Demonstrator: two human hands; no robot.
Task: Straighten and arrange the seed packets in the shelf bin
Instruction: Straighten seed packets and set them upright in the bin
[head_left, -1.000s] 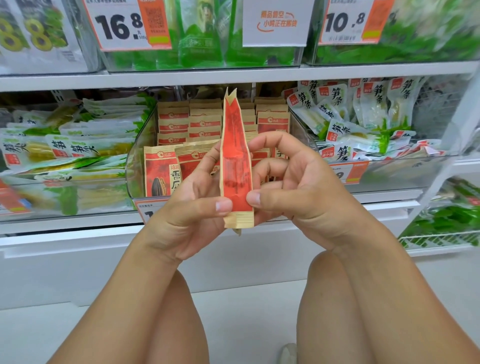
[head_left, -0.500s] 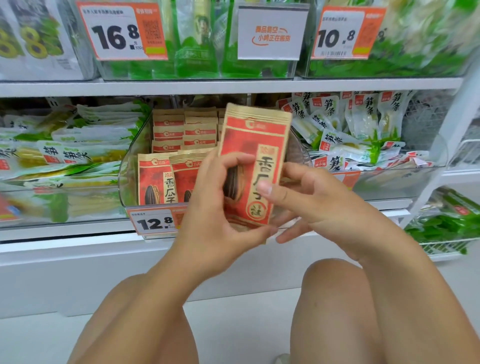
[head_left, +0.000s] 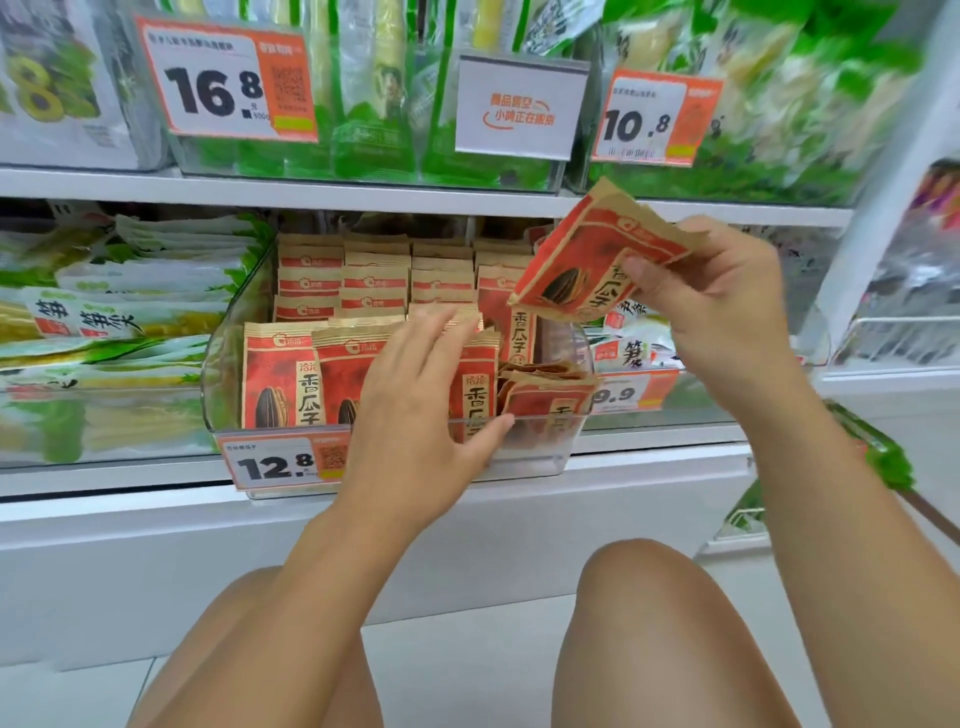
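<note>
A clear plastic shelf bin (head_left: 221, 358) holds several red-and-tan sunflower seed packets (head_left: 283, 379) standing in rows; a few at the right front (head_left: 540, 395) lie slumped and crooked. My right hand (head_left: 722, 296) is shut on one seed packet (head_left: 582, 260), held tilted above the bin's right side. My left hand (head_left: 421, 395) reaches into the bin's front with fingers spread, pressing against the upright front packets; it grips nothing that I can see.
Green-and-white bamboo shoot packs (head_left: 119, 312) fill the neighbouring bins left and right. Price tags read 12.8 (head_left: 280, 462), 16.8 (head_left: 223, 83) and 10.8 (head_left: 649, 119). An upper shelf (head_left: 311, 189) overhangs the bin. My knees are below, over a pale floor.
Both hands held one packet in front of the bin. Now the left hand has let go and moved into the bin's front row; the right hand has carried the packet up and right.
</note>
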